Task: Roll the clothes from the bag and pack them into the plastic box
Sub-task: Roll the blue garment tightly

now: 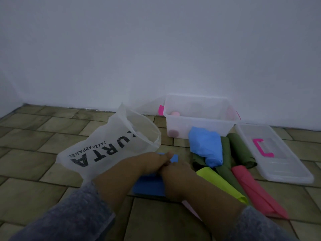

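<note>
Blue cloth (149,187), flat rectangle, left hand (154,162), right hand (177,173) apparently pinching it

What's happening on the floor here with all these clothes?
A person has the left hand and the right hand on a blue cloth on the floor, fingers curled over its far end, apparently rolling it. A white bag lies open on the left. A pile of clothes waits on the right. The plastic box by the wall holds a pink roll; its lid lies beside it.

Translucent plastic box (196,126), matt cloth rolls (206,146).
</note>
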